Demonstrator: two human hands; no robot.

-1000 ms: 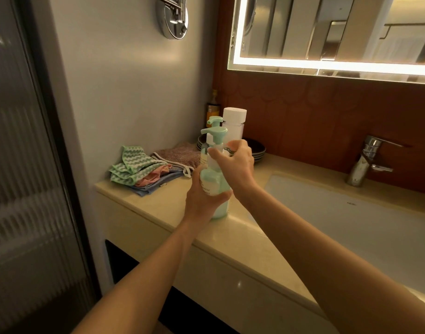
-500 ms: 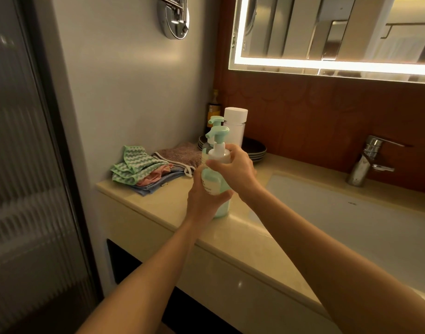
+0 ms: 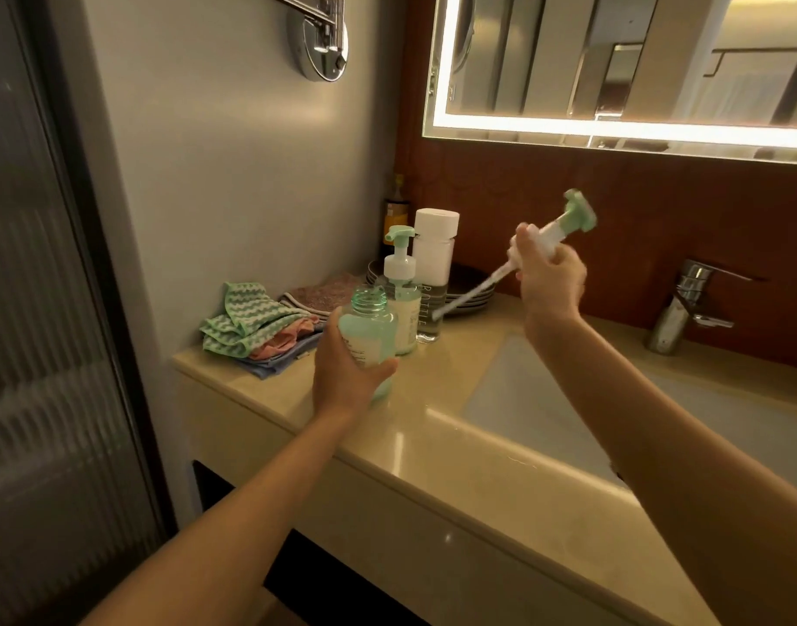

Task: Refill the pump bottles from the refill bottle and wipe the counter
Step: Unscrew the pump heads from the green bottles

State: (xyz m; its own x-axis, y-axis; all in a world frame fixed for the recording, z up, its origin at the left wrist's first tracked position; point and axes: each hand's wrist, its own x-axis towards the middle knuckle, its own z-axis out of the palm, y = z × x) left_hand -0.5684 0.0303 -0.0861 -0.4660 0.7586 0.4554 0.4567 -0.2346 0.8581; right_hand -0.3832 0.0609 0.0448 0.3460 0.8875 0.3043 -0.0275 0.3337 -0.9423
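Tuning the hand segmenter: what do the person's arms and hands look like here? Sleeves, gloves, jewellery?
The left hand and right hand are bare, no gloves. The left forearm and right forearm are uncovered as far as the frame shows: no sleeves, no watch or wristband. No ring shows on the fingers, though the right hand is slightly blurred.

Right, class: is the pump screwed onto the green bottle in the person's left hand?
No: the green bottle has an open neck, and the right hand holds the pump clear of it.
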